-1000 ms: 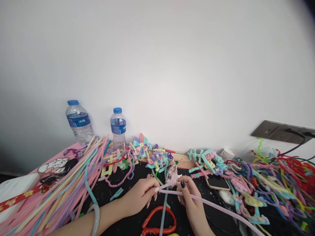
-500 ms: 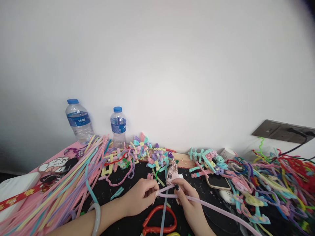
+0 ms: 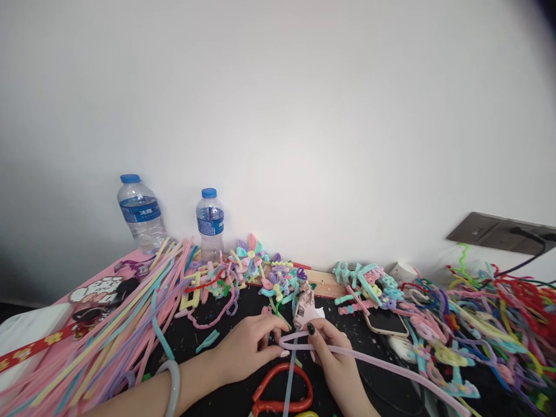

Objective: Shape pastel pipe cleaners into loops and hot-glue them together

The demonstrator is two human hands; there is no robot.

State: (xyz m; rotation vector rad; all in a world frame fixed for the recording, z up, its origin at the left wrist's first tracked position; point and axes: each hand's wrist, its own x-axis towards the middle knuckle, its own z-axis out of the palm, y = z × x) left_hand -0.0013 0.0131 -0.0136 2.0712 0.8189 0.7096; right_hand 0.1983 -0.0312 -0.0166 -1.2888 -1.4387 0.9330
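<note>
Above red-handled scissors point(image 3: 271, 370) on a black work mat point(image 3: 252, 304), a person's left hand point(image 3: 249, 347) and right hand point(image 3: 334, 359) each pinch a lilac pipe cleaner point(image 3: 382, 366), one small loop bent at its end, its long tail unshaped and trailing right.

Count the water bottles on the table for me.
2. The left bottle stands at the back by the wall, beside the long pipe cleaners; the right bottle stands behind the twisted shapes. Clutter could hide others.
</note>
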